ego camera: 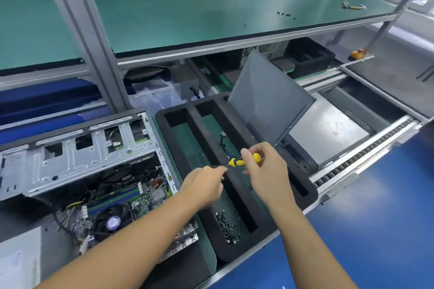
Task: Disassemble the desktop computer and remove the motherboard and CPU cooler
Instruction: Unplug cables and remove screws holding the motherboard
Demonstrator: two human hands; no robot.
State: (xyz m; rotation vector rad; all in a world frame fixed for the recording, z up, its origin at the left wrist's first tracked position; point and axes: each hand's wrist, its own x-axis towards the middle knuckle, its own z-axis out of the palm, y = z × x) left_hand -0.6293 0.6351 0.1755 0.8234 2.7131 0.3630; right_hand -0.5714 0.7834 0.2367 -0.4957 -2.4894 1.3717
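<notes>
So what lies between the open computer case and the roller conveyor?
The black foam tray, with screws piled in one compartment; left hand and right hand hold a screwdriver over it. Head view.

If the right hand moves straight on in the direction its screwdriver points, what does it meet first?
Most likely the left hand: the right hand aims the screwdriver leftward, and its tip is at the left fingers. Whether they touch is unclear.
</notes>
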